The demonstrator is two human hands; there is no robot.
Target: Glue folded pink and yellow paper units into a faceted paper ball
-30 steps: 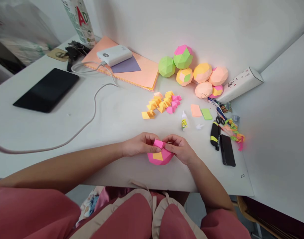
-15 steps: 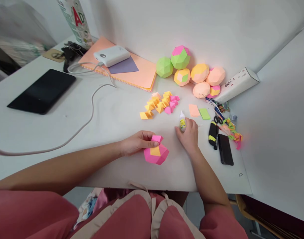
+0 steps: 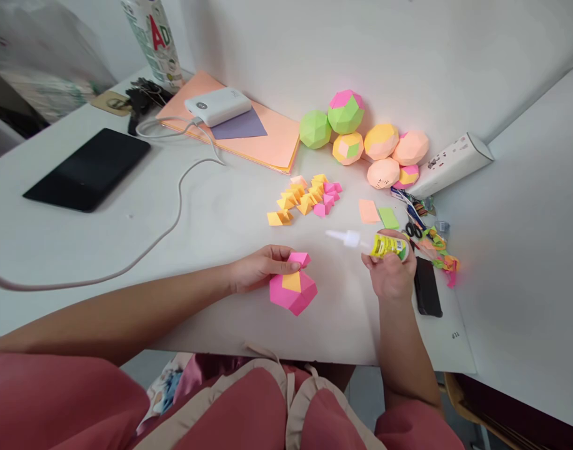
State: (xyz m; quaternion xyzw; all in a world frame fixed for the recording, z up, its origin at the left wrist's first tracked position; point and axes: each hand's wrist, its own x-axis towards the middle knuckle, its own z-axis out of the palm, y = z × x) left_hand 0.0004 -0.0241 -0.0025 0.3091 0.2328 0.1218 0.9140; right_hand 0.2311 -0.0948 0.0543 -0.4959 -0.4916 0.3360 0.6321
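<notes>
Hands [image 3: 259, 270] hold 1 faceted, pink, yellow-patched shape [image 3: 293, 294] and 1 bottle [image 3: 388, 246].

The left arm [image 3: 127, 307] slants up from the lower left edge toward the middle of the frame, its wrist [image 3: 232, 279] almost straight. The left hand [image 3: 262, 269], just below and left of centre, is closed in a pinch, thumb [image 3: 285, 268] pointing right, fingers bent above it. The right arm [image 3: 405, 353] rises steeply from the lower right; the right hand [image 3: 392, 274], right of centre and well apart from the left hand, is curled in a grip
</notes>
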